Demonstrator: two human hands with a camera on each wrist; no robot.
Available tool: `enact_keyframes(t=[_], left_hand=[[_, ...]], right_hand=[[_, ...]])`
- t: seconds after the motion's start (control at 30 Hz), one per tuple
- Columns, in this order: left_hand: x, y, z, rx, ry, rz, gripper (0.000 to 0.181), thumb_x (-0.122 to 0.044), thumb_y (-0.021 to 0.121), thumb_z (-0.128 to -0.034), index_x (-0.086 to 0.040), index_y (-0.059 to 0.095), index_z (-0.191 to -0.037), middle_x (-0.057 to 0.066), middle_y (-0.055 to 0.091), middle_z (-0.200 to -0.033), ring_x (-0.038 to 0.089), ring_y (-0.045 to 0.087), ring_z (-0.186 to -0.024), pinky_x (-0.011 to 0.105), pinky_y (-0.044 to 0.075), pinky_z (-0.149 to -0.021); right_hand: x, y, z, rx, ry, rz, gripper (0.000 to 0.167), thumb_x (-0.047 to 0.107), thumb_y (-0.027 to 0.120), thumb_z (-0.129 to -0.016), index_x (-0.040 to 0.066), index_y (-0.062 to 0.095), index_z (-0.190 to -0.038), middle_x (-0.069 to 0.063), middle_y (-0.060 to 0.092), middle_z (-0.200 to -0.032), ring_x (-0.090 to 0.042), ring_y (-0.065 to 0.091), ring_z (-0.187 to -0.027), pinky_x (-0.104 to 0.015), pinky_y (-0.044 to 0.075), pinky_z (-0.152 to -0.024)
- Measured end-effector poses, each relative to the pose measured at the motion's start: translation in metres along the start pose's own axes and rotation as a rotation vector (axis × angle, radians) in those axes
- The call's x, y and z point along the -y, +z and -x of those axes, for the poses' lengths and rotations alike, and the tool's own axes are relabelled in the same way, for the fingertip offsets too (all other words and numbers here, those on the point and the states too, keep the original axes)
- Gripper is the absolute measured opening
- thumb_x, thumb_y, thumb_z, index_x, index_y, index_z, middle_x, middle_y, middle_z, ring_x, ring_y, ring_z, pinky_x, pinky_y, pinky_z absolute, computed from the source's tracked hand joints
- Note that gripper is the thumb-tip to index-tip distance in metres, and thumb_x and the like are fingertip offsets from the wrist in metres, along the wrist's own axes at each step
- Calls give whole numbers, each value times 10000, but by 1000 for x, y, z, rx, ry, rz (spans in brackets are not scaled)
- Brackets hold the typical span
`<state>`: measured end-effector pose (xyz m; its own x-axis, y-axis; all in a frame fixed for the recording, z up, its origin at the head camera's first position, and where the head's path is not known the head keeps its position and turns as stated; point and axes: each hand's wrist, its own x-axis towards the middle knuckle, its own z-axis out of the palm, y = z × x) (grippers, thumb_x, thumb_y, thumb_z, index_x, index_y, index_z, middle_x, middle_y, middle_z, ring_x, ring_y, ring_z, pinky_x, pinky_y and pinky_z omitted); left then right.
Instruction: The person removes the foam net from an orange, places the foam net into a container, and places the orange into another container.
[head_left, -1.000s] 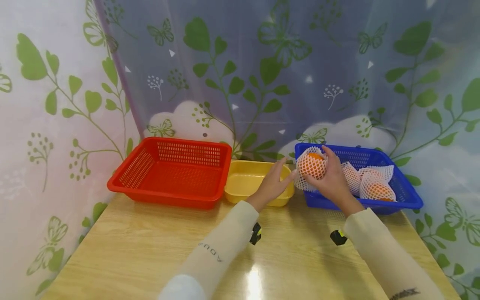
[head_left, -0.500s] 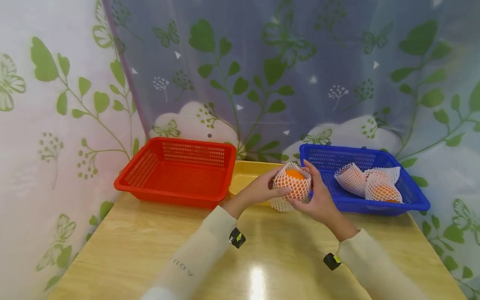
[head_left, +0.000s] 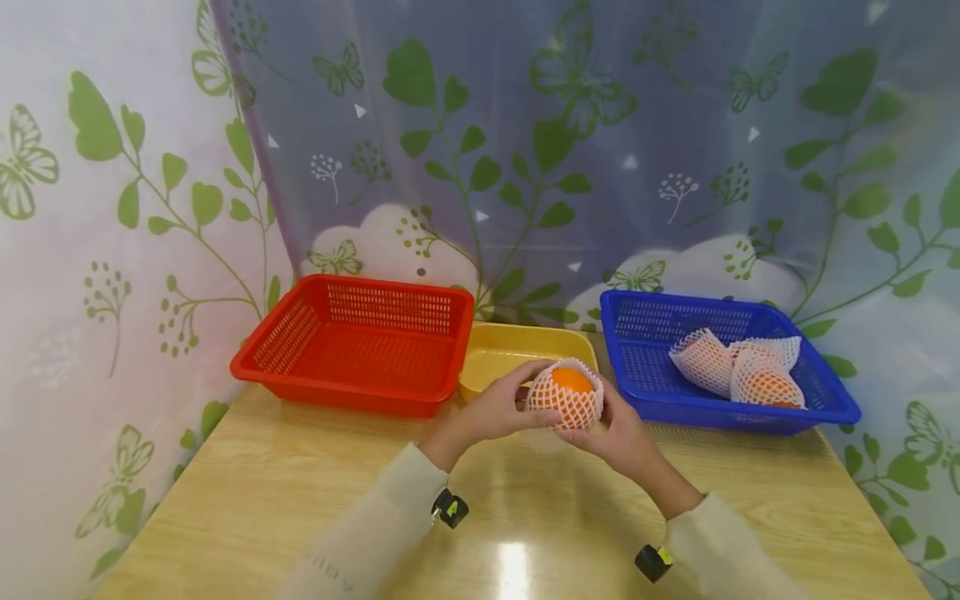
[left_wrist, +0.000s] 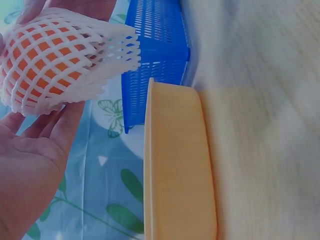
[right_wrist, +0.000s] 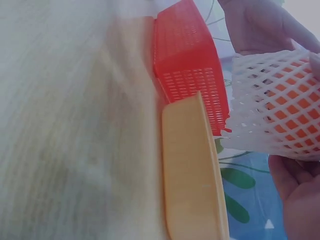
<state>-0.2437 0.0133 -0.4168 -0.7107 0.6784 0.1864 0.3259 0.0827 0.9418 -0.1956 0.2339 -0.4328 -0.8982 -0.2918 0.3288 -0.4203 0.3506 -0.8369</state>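
The yellow tray (head_left: 498, 358) stands on the wooden surface (head_left: 315, 475), its floor partly hidden behind the hands. Left of the yellow tray, just beside it, is the red basket (head_left: 367, 354), its slotted walls and bare floor showing. Right of the yellow tray, the blue basket (head_left: 645, 371) holds at least three net-wrapped fruits (head_left: 701, 364), bunched at the end farther from the tray; one shows bare orange skin at its lower edge.

The orange fruit (head_left: 567, 396) in its white foam net (left_wrist: 117, 50) is held above the surface, at the near side of the yellow tray. The left hand (head_left: 501, 407) grips it from one side and the right hand (head_left: 622, 432) from the other, fingers curled around it, thumbs across the front. The net's long axis runs roughly upright: the opening with bare skin faces up, and the loose, narrower end points down toward the surface.
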Motion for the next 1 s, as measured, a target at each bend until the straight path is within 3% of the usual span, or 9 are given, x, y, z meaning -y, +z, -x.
enact_keyframes(t=[0.23,0.63,0.87,1.0], left_hand=[[8,1,13,-25,-12,-77,691,-191,755,-858,-150,388,-1442,21,511,-1350,149,547,-1159,311,471,-975],[21,2,26,61,-36,-65,809,-155,738,-870,-147,270,-1530,66,469,-1425,152,549,-1179,299,450,-1004],[28,2,33,60,-109,-143,756,-209,764,-853,-174,355,-1488,17,521,-1367,139,558,-1155,250,461,-968],[32,3,34,63,-123,-140,748,-203,765,-852,-186,360,-1480,18,526,-1355,130,562,-1132,249,466,-955]], right_hand=[[-4,10,8,3,-9,9,872,85,822,-770,43,324,-1485,-169,494,-1377,-278,544,-1166,-245,464,-957],[-12,24,15,30,-25,-6,881,101,847,-741,89,357,-1473,-137,494,-1382,-212,539,-1168,-242,473,-947],[-20,31,18,49,0,-17,899,103,863,-721,76,364,-1469,-139,493,-1390,-238,538,-1182,-296,483,-953],[-18,34,20,58,16,-25,887,110,853,-736,81,359,-1472,-141,483,-1405,-246,532,-1195,-351,476,-971]])
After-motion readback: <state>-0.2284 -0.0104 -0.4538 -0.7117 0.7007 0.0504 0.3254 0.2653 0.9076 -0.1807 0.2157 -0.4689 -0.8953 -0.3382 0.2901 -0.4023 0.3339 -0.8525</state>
